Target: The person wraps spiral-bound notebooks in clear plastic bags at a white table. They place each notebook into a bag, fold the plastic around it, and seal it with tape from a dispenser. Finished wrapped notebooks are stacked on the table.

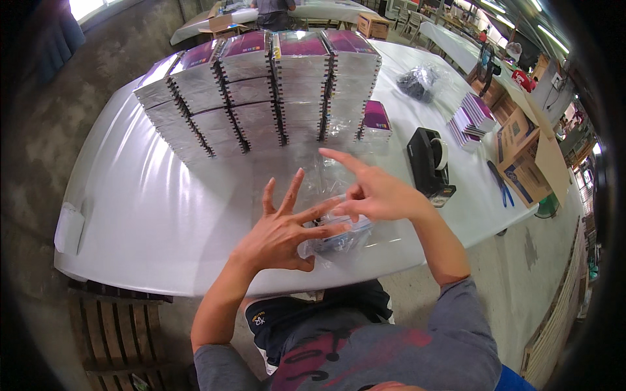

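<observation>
My left hand (280, 231) is spread wide with its fingers fanned, its thumb and palm edge against a clear plastic bag (336, 240) that holds something dark near the table's front edge. My right hand (375, 192) reaches across from the right. Its thumb and middle fingers pinch the top of the same bag and its index finger points left. Behind the hands stand tall stacks of spiral-bound notebooks (261, 91) with purple covers, wrapped in clear film.
A black tape dispenser (430, 161) stands right of my hands on the white table (143, 202). A lone purple notebook (375, 118), a bag of dark pieces (420, 81), a small notebook pile (471, 118), blue scissors (501, 184) and cardboard boxes (521, 156) lie farther right. A person sits at a far table.
</observation>
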Action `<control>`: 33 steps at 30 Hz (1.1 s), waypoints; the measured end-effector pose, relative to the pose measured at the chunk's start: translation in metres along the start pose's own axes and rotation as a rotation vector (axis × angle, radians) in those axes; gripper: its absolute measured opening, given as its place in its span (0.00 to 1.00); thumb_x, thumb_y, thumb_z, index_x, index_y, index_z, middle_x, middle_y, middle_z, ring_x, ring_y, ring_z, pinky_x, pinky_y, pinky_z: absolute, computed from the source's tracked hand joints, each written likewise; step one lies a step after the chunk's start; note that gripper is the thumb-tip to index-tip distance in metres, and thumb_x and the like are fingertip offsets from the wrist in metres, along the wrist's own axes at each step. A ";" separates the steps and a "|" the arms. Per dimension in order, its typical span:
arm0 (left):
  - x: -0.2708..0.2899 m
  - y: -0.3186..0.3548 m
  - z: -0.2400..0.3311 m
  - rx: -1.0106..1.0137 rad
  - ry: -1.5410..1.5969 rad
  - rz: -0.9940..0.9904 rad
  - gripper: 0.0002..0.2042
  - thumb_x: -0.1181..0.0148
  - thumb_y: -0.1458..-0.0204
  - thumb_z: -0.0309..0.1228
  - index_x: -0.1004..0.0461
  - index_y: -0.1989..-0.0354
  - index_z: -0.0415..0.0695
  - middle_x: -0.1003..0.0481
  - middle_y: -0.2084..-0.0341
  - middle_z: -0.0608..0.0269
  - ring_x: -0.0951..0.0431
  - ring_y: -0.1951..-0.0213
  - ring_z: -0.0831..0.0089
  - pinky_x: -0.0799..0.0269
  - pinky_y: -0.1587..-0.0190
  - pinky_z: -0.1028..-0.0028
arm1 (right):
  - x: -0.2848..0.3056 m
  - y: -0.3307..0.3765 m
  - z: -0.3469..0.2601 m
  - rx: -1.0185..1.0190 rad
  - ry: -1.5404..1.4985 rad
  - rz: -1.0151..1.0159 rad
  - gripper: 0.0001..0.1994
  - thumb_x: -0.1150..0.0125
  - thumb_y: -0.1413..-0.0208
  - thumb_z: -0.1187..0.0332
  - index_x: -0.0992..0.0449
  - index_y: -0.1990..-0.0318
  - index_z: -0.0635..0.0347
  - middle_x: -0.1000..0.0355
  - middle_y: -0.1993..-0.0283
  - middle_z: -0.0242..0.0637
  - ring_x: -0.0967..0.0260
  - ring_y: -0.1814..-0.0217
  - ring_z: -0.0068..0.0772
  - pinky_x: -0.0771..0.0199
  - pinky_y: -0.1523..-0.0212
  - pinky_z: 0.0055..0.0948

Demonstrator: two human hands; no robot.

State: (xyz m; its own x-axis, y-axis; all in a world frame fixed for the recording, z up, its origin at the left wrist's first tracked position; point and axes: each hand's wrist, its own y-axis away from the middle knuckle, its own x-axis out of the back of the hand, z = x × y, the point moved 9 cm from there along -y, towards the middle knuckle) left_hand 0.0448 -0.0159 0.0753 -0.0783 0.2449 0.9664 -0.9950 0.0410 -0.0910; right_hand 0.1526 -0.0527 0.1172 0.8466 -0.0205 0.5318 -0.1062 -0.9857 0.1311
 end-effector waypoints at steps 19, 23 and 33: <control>-0.009 -0.001 0.041 -0.050 -0.005 0.804 0.20 0.34 0.60 0.35 0.23 0.56 0.70 0.31 0.46 0.73 0.49 0.32 0.57 0.78 0.36 0.44 | 0.019 0.040 0.043 0.315 0.214 0.031 0.28 0.26 0.61 0.65 0.28 0.48 0.48 0.41 0.38 0.42 0.45 0.36 0.38 0.42 0.41 0.36; 0.031 -0.005 0.038 -0.075 0.295 0.990 0.13 0.35 0.61 0.27 0.19 0.65 0.60 0.24 0.57 0.71 0.38 0.37 0.60 0.69 0.33 0.56 | -0.008 0.042 0.073 0.395 -0.235 0.211 0.20 0.27 0.61 0.68 0.22 0.56 0.50 0.45 0.34 0.40 0.50 0.32 0.41 0.51 0.34 0.39; -0.004 0.000 -0.007 0.364 0.508 0.648 0.21 0.24 0.67 0.41 0.25 0.66 0.45 0.41 0.43 0.50 0.41 0.39 0.53 0.44 0.40 0.56 | -0.021 0.033 0.083 0.234 -0.593 0.278 0.06 0.34 0.51 0.70 0.19 0.66 0.61 0.41 0.37 0.41 0.38 0.42 0.30 0.39 0.43 0.29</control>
State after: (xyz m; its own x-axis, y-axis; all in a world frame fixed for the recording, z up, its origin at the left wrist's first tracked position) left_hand 0.0457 -0.0104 0.0703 -0.6797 0.5162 0.5212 -0.7304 -0.5420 -0.4157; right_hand 0.1745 -0.0991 0.0408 0.9532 -0.3002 -0.0360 -0.3020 -0.9393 -0.1630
